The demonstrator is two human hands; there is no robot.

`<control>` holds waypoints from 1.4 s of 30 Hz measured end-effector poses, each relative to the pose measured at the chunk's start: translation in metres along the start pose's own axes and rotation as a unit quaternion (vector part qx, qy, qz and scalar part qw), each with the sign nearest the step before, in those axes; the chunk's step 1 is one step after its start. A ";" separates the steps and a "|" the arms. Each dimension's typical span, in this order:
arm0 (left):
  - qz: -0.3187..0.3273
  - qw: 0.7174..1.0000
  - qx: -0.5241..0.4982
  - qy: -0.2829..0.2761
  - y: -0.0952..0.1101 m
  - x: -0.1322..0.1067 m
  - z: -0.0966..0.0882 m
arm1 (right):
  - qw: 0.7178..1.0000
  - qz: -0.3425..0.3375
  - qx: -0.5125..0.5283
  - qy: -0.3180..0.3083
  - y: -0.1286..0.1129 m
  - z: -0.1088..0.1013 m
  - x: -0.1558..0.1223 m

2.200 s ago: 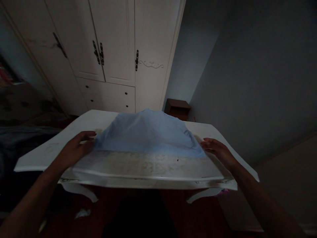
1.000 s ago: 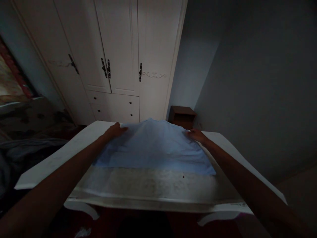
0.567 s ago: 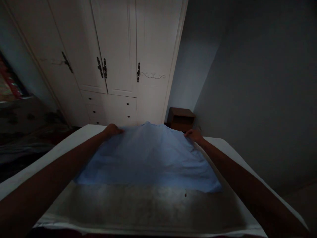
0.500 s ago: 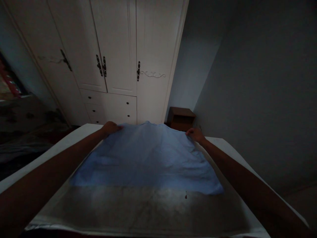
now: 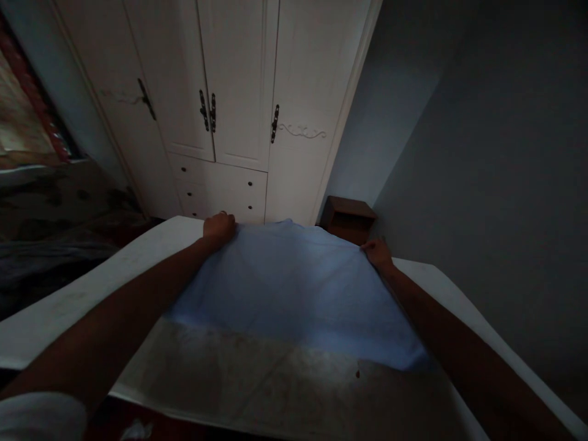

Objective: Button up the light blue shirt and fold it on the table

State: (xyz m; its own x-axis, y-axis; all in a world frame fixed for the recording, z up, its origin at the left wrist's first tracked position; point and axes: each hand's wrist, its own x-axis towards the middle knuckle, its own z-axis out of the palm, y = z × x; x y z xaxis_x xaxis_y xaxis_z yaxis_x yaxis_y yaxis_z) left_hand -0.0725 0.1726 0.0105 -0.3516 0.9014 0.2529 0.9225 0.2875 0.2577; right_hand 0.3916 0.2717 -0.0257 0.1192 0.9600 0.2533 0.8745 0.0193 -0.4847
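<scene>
A light blue cloth lies spread over a stained pale cover on a white table. My left hand is closed on its far left corner. At the far right corner, my right hand pinches the cloth's edge between thumb and fingers. The cloth stretches between both hands, its far edge rising slightly in the middle. Its near edge lies across the stained cover, and my right forearm hides part of its right side.
A white wardrobe with dark handles stands beyond the table. A small brown cabinet is in the corner by the grey wall. Dark, piled fabric lies at the left. A small dark spot marks the cover.
The view has shifted, so the scene sits further right. My left hand's grip has gone from a fingertip hold to a closed fist, and the cloth looks smoother, with fewer wrinkles.
</scene>
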 end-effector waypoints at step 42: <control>0.135 0.990 -0.035 -0.011 0.111 0.030 0.039 | 0.985 -0.165 -0.013 -0.037 -0.087 0.040 -0.009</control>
State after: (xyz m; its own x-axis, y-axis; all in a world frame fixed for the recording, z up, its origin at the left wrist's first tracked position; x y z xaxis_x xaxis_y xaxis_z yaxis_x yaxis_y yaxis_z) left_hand 0.0253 0.2445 0.0102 -0.0887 0.9494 0.3014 0.9689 0.0121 0.2470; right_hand 0.2959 0.2728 -0.0191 -0.2085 0.9203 0.3311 0.8713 0.3286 -0.3645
